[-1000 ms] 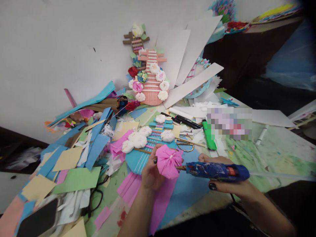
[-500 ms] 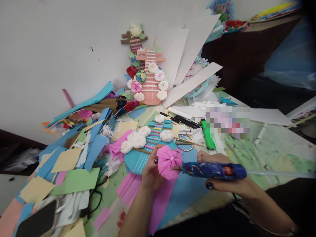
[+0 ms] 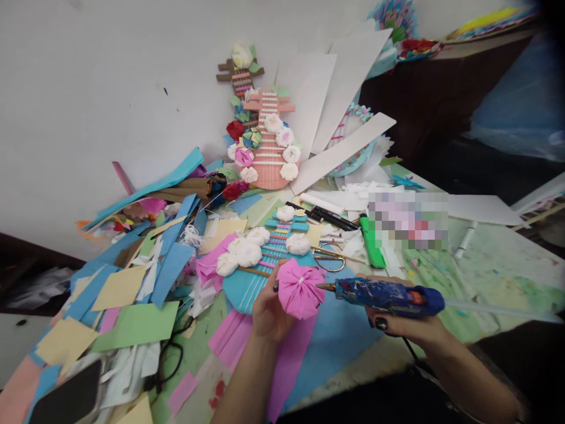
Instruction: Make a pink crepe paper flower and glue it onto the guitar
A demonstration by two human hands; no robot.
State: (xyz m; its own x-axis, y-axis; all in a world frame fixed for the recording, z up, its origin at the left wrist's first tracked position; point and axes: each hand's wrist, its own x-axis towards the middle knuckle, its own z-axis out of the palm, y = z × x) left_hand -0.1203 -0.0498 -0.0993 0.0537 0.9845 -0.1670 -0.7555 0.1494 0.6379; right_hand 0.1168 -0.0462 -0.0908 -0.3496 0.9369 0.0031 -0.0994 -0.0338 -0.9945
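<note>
A pink crepe-paper flower [image 3: 300,291], its gathered folds meeting at a pale centre, is held by my left hand [image 3: 271,309] from the left and behind. Around a blue hot glue gun [image 3: 388,296] my right hand [image 3: 397,327] is closed. The gun's nozzle points left, close to the flower's right edge; whether it touches is hard to tell. A clear glue stick [image 3: 498,309] sticks out of its rear. Just beyond the hands lies a turquoise paper lute [image 3: 241,288] with white strings and white paper flowers [image 3: 245,250].
Behind, a pink lute with flowers [image 3: 270,159] leans on the wall beside white boards [image 3: 353,76]. Gold-handled scissors [image 3: 330,258], black pens [image 3: 335,218] and a green marker-like object [image 3: 373,241] lie past my hands. Paper scraps [image 3: 132,324] and a phone [image 3: 66,394] cover the left side.
The glue gun has shifted slightly right, its nozzle pulling back from the flower's middle to its edge. The flower has turned and moved slightly left in my left hand.
</note>
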